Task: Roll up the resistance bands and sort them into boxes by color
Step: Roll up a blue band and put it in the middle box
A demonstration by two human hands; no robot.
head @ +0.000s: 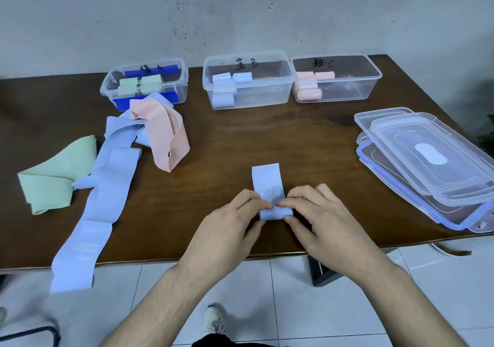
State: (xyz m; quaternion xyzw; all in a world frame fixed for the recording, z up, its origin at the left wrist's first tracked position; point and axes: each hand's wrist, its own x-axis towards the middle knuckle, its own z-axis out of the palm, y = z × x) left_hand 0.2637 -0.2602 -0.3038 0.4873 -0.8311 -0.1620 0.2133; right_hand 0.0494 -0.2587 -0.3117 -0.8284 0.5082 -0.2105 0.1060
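A light blue band (268, 183) marked "20 LB" lies near the table's front edge, its near end rolled up. My left hand (227, 229) pinches the roll's left side and my right hand (320, 223) pinches its right side. Three clear boxes stand at the back: the left box (181, 84) holds green rolls, the middle box (267, 98) holds blue rolls, the right box (355, 90) holds pink rolls. Loose at the left lie a green band (50, 178), a long blue band (107, 186) hanging over the table's edge, and a pink band (165, 135).
Stacked clear lids (433, 156) with blue seals lie at the right of the brown table (294, 138). A grey wall rises behind the boxes. White floor tiles and my shoe (213, 322) show below the table's edge.
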